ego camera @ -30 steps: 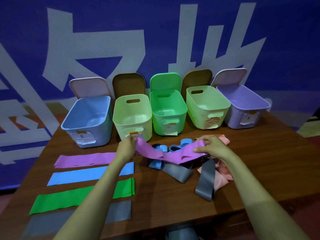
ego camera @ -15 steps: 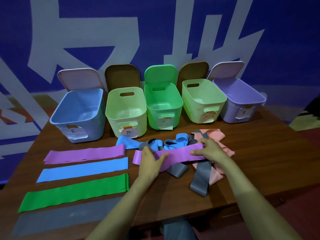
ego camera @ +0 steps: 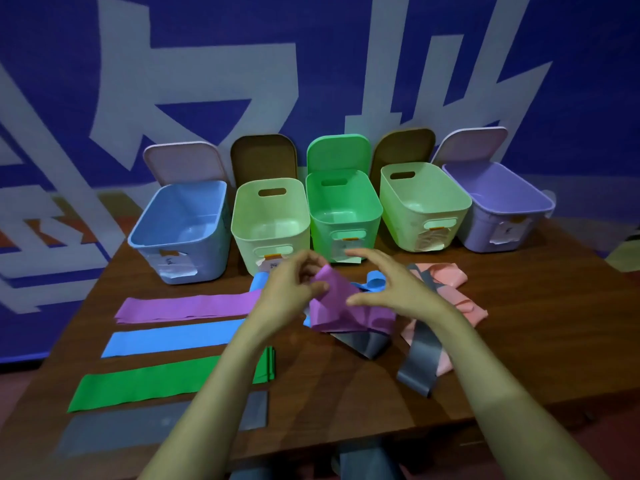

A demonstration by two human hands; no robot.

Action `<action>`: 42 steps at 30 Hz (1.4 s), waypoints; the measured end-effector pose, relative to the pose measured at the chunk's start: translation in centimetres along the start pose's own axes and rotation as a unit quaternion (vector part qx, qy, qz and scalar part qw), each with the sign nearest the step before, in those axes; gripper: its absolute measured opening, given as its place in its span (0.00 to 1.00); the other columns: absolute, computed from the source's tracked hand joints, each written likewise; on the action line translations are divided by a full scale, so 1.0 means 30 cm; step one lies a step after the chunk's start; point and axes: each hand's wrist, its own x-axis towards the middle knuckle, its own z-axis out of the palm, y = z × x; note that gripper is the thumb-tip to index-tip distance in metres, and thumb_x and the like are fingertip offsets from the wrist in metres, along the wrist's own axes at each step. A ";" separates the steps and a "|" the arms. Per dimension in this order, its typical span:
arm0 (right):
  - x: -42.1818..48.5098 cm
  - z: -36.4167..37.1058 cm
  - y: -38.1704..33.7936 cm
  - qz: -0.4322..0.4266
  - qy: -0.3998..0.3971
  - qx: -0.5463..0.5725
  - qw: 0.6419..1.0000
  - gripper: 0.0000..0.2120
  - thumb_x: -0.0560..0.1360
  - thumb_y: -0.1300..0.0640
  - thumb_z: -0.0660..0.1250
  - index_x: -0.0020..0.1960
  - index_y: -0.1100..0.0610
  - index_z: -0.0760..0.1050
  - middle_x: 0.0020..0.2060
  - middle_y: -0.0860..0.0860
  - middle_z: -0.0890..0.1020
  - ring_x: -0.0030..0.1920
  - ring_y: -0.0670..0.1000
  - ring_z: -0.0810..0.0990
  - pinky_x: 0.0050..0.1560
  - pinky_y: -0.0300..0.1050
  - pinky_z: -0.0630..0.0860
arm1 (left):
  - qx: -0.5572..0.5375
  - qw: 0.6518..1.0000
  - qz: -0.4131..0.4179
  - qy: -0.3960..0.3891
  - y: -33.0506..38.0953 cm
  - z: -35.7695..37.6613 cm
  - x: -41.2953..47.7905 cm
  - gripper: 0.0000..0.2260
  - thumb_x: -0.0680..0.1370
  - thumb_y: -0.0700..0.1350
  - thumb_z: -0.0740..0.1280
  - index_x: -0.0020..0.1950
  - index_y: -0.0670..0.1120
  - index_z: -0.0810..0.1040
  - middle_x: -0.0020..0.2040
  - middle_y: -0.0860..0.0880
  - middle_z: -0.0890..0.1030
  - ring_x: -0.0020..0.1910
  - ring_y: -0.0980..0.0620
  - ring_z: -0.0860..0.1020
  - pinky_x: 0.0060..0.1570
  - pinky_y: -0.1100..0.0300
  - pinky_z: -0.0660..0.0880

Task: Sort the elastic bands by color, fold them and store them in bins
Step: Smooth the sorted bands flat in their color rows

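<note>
You are pinching the crumpled purple elastic band point(ego camera: 336, 301) with your left hand point(ego camera: 287, 292), your right hand point(ego camera: 391, 289) spread open beside it. The flat purple band point(ego camera: 187, 306) is lying just left, running left to right.

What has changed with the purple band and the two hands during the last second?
The purple band, stretched between both hands before, is now folded into a bunch. The left hand moved right with its end and pinches it; the right hand seems to have let go and hovers open. The flat bands, the pile and the bins stayed.
</note>
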 end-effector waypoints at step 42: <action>0.403 0.355 -0.046 0.049 -0.008 0.005 0.999 0.08 0.75 0.63 0.66 0.49 0.54 0.70 0.43 0.51 0.76 0.43 0.50 0.74 0.41 0.41 0.71 | 0.041 0.916 -0.223 0.332 -0.579 -0.703 -0.008 0.10 0.75 0.31 0.63 0.48 0.42 0.82 0.51 0.39 0.81 0.45 0.44 0.77 0.50 0.51 0.77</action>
